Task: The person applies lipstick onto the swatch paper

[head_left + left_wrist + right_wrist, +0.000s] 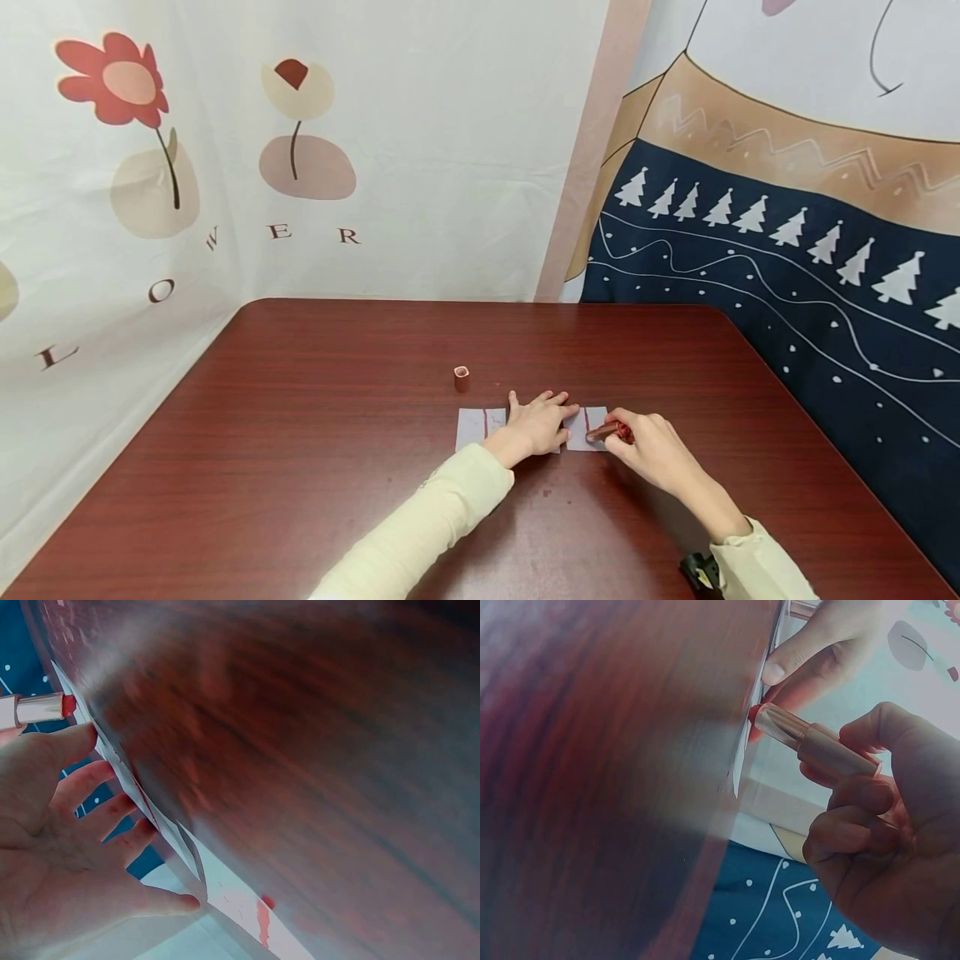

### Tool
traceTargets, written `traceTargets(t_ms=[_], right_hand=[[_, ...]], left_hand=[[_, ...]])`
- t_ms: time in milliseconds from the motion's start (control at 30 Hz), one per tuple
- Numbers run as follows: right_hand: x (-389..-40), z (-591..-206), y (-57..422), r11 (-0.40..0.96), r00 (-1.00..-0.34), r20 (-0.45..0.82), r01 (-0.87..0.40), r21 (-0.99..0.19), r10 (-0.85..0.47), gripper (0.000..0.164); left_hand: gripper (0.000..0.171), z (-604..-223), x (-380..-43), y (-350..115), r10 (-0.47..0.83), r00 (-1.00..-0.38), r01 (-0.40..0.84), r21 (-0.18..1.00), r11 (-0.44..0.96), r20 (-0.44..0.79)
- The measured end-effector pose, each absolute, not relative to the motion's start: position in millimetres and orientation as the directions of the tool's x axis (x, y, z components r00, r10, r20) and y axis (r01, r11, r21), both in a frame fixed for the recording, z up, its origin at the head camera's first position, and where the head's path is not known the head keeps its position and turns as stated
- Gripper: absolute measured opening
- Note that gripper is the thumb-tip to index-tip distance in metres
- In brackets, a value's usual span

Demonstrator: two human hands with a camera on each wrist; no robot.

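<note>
A lipstick [832, 750] with a gold tube and red tip is pinched between the thumb and fingers of my right hand [656, 448]. Its tip meets the rightmost white paper [576, 440], which bears a red vertical stroke. My left hand [534, 423] lies spread with straight fingers over the papers, its fingertips reaching the right one's edge. Left of that hand, another white paper [470, 427] carries a red stroke too; in the left wrist view this red mark [263, 922] shows near the thumb. The hand covers part of the papers between.
A lipstick cap [461, 380] stands upright on the table behind the papers. The dark red wooden table [337, 392] has rounded far corners. Behind it hangs a white curtain [435, 167] with flowers; a navy cloth with white trees [750, 258] hangs at the right.
</note>
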State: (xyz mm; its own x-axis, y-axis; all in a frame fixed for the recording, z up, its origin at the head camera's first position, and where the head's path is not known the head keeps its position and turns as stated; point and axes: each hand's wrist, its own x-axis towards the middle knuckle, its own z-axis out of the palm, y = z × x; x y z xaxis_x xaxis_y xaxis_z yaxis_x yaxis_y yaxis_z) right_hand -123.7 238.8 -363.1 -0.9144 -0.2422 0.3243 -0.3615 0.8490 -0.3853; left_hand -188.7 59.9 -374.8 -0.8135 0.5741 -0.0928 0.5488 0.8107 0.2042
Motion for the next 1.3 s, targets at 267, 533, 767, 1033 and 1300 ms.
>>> traceTargets(t_ms=[267, 533, 767, 1033, 1300], right_hand=[[-123.2, -363.8, 239.9, 0.850, -0.911, 0.326, -0.369, -0.377, -0.251, 0.013], [-120.9, -364.1, 240.7, 0.843, -0.913, 0.322, -0.369, -0.392, -0.250, 0.013], [-120.7, -364.6, 240.5, 0.843, -0.911, 0.327, -0.372, -0.388, -0.251, 0.013], [-120.5, -364.4, 240.5, 0.846, -0.912, 0.328, -0.368, -0.386, -0.247, 0.013], [-119.5, -364.2, 240.1, 0.847, -0.911, 0.335, -0.367, -0.386, -0.242, 0.013]], left_hand=[[0.047, -374.2, -188.6, 60.2, 0.572, -0.814, 0.547, 0.201, 0.813, -0.099], [0.046, -374.2, -188.5, 61.0, 0.570, -0.815, 0.545, 0.198, 0.815, -0.104], [0.046, -375.7, -188.7, 60.7, 0.568, -0.817, 0.543, 0.198, 0.816, -0.103], [0.046, -374.8, -188.8, 60.6, 0.566, -0.818, 0.541, 0.199, 0.817, -0.101], [0.046, -374.6, -188.6, 60.2, 0.575, -0.813, 0.549, 0.206, 0.810, -0.092]])
